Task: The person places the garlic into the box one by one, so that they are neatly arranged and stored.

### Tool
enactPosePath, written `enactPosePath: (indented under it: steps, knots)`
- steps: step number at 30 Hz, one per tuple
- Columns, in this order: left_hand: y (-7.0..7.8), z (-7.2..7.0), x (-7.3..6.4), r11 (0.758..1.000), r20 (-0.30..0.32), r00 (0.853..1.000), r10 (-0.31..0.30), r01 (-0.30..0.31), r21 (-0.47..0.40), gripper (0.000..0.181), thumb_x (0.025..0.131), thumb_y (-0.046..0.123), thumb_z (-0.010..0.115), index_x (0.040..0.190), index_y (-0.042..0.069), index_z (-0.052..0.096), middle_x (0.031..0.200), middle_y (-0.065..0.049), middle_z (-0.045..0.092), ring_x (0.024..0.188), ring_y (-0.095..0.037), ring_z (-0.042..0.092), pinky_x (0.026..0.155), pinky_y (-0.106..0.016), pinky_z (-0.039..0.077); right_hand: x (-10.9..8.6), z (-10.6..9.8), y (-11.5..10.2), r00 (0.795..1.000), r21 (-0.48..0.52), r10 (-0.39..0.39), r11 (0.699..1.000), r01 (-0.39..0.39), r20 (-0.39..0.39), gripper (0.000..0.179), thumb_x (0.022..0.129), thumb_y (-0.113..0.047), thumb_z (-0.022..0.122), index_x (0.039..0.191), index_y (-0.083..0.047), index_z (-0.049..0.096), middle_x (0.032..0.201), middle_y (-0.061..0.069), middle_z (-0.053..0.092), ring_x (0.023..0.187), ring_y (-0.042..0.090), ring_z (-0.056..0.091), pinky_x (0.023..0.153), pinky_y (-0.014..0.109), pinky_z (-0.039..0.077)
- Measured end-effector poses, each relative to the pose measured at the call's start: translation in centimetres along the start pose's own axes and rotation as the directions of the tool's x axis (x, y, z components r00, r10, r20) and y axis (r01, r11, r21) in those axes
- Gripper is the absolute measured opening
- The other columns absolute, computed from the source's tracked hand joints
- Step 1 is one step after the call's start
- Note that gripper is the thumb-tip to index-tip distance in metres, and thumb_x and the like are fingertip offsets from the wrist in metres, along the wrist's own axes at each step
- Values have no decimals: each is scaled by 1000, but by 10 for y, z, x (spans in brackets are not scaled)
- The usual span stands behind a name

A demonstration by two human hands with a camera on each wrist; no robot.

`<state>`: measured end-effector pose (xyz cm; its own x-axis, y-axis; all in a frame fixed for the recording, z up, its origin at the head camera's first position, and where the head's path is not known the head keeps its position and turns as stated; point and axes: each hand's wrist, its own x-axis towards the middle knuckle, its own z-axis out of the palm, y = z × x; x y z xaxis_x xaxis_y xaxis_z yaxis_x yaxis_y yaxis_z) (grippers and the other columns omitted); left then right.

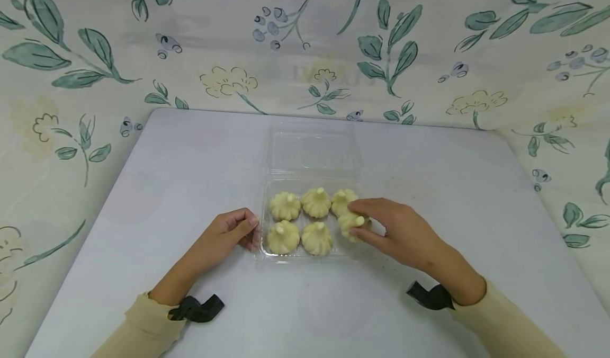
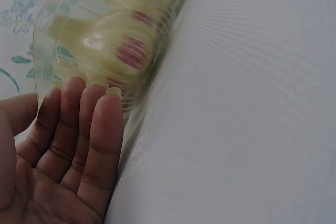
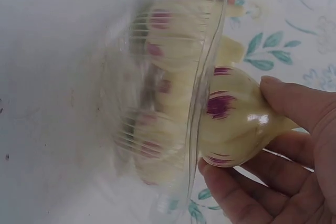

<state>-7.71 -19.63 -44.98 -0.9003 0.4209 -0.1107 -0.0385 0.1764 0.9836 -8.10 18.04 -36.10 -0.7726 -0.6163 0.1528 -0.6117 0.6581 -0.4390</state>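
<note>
A clear plastic container [image 1: 310,259] lies on the table with its lid folded back, and pale garlic bulbs [image 1: 316,203] sit in it in two rows. At its left edge my left hand [image 1: 227,235] pinches the rim, thumb on one side and fingers against the side wall. My right hand [image 1: 405,232] holds a garlic bulb [image 3: 233,116] with purple streaks between thumb and fingers, over the container's front right corner. In the right wrist view this bulb is above the rim. The hand partly covers the back right bulb [image 1: 341,201].
The open lid [image 1: 312,151] lies flat behind the container. Around it spreads the white table [image 1: 200,151], and a leaf-and-flower patterned cloth [image 1: 305,45] hangs behind. Black straps [image 1: 196,309] are on both wrists.
</note>
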Motion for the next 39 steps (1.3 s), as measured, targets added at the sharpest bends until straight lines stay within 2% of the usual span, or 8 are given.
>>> enactPosePath:
  steps: [5, 13, 22, 26, 32, 39]
  knots:
    - [0, 0, 0, 1000, -7, 1000, -7, 7, 8, 25, 111, 17, 53, 98, -2, 63, 89, -14, 65, 77, -21, 67, 71, -35, 62, 3, 6, 0, 999, 3, -8, 1000, 8, 31, 42, 95, -24, 80, 132, -6, 69, 121, 3, 73, 109, 20, 70, 93, 44, 58]
    - [1, -1, 0, 1000, -3, 1000, 1, -1, 11, 25, 112, 16, 52, 98, -2, 63, 90, -14, 65, 78, -21, 67, 71, -35, 62, 5, 14, 1, 996, 12, -14, 1000, 13, 85, 28, 97, -16, 77, 122, -7, 73, 122, 3, 74, 114, 23, 70, 92, 43, 59]
    - [1, -1, 0, 1000, 0, 1000, 5, -5, 3, 25, 112, 15, 52, 97, -2, 63, 89, -14, 65, 77, -21, 67, 71, -35, 62, 4, 18, 0, 995, -6, -25, 1000, 26, 98, 25, 95, -16, 79, 119, -9, 73, 114, -1, 74, 110, 18, 70, 90, 39, 59]
    - [1, -1, 0, 1000, 3, 1000, 1, -1, -1, 25, 111, 16, 53, 97, -2, 63, 90, -15, 64, 77, -21, 67, 71, -35, 62, 4, 17, 0, 995, -8, -27, 1000, 28, 96, 26, 96, -17, 79, 120, -9, 73, 117, 0, 74, 111, 19, 70, 91, 40, 59]
    - [1, 0, 1, 1000, 8, 1000, 2, -2, -3, 24, 111, 16, 53, 98, -2, 63, 91, -15, 65, 78, -21, 67, 71, -35, 62, 3, 11, 4, 998, 41, -13, 999, 10, 69, 30, 96, -19, 79, 124, -8, 73, 122, 1, 73, 114, 21, 70, 94, 43, 58]
    - [0, 0, 1, 1000, 4, 1000, -8, 8, -5, 25, 112, 17, 53, 98, -2, 63, 91, -15, 65, 79, -22, 67, 72, -35, 62, 5, 0, 17, 999, 133, 22, 991, -28, 42, 28, 98, -16, 76, 125, -8, 72, 122, 1, 73, 109, 27, 71, 91, 47, 59]
